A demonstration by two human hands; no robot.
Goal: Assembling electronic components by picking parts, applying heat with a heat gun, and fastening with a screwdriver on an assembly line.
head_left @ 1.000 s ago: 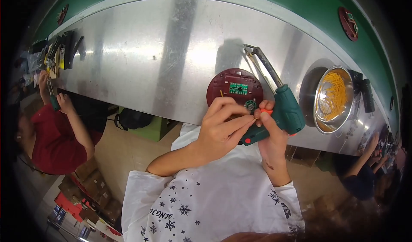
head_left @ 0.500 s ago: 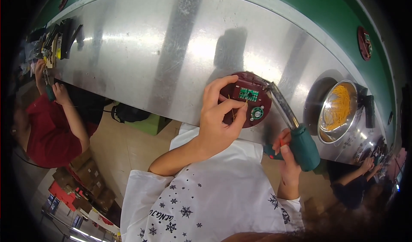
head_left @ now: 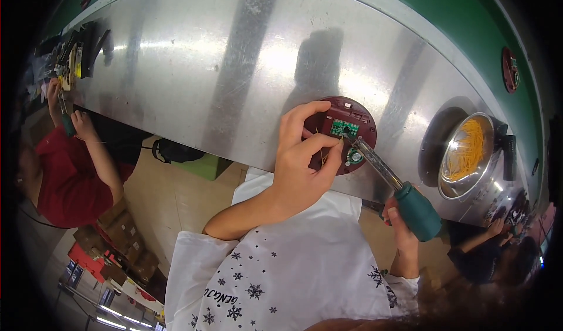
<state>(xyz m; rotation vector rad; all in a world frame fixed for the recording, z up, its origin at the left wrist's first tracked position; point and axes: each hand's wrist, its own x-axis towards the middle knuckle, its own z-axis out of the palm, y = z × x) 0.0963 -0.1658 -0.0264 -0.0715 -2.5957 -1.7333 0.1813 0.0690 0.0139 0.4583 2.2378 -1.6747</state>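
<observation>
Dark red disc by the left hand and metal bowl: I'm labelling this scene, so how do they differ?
The disc is dark red, while the bowl is silvery. The disc carries a green circuit board; the bowl holds thin yellow strands. The left hand is at the disc, whereas no hand is at the bowl. Both look rounded and sit on the metal table.

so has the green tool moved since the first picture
Yes: against the steel bowl, the green tool has shifted toward the person, its tip going from beyond the dark red disc to over it.
</observation>
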